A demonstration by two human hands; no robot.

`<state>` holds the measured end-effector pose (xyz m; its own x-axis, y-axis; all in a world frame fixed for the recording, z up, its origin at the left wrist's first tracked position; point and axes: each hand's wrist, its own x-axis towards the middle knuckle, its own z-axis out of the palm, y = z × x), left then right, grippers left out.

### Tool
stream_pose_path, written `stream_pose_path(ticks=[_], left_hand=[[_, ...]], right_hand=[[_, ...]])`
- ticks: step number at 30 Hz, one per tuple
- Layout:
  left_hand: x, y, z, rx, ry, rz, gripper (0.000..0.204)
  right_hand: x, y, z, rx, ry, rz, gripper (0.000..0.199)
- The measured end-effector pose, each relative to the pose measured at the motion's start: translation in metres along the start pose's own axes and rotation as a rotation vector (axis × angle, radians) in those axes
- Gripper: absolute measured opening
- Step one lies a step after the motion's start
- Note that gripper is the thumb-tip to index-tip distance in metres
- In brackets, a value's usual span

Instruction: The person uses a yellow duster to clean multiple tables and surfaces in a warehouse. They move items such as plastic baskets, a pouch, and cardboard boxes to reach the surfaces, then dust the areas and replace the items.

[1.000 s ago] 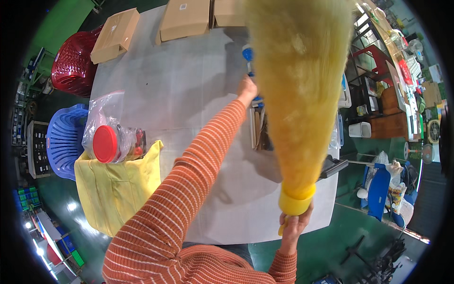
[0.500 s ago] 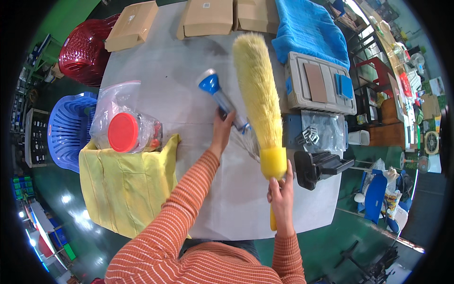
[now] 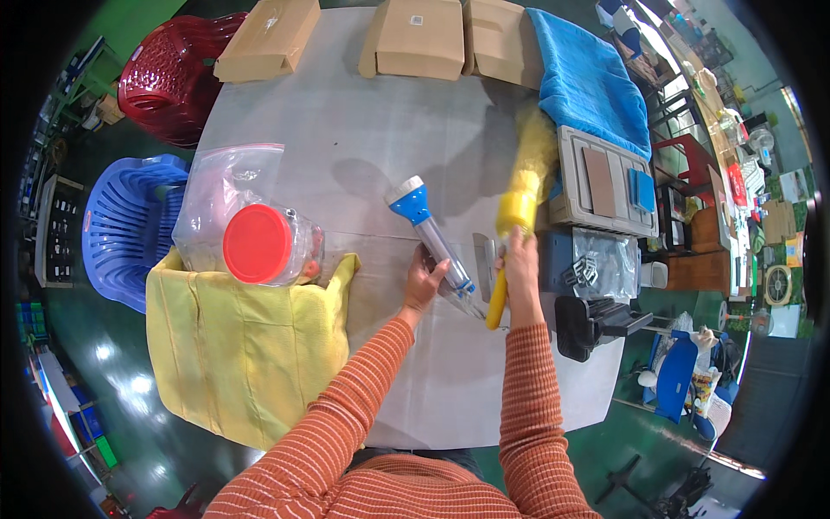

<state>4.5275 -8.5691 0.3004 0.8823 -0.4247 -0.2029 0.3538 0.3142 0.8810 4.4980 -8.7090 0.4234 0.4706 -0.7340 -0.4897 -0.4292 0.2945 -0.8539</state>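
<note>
My left hand (image 3: 422,280) is closed round the clear body of a flashlight (image 3: 439,242) with a blue and white head. The flashlight slants over the table, its head toward the far left. In my right hand (image 3: 520,258) is the yellow handle of a fluffy duster (image 3: 517,208). The duster's yellow head points away from me and is smeared by motion, close to the grey lidded box (image 3: 605,186) and the blue towel (image 3: 592,82). Between my hands lies a thin greyish thing (image 3: 486,259) that I cannot make out.
On the left stand a red-lidded jar (image 3: 258,244), a clear zip bag (image 3: 229,195) and a yellow cloth (image 3: 246,346). Cardboard boxes (image 3: 419,39) line the far edge. A black holder (image 3: 592,324) and a bag of metal clips (image 3: 601,268) sit right. A blue basket (image 3: 125,233) stands beyond the table.
The duster has swung away from me toward the far right, with my right hand moving farther forward. My left hand still holds the flashlight, now slightly lower and to the right. The view has shifted a little.
</note>
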Motion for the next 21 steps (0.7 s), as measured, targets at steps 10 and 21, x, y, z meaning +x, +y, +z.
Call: stream_pose_path(ticks=[10, 21], left_hand=[[0.003, -0.011, -0.003, 0.000, -0.044, 0.003, 0.055], [0.003, -0.008, -0.011, -0.025, -0.015, 0.001, 0.052]], right_hand=[[0.031, -0.013, 0.015, 0.027, -0.111, 0.037, 0.028], [-0.010, -0.016, 0.090, -0.119, -0.241, 0.100, 0.033]])
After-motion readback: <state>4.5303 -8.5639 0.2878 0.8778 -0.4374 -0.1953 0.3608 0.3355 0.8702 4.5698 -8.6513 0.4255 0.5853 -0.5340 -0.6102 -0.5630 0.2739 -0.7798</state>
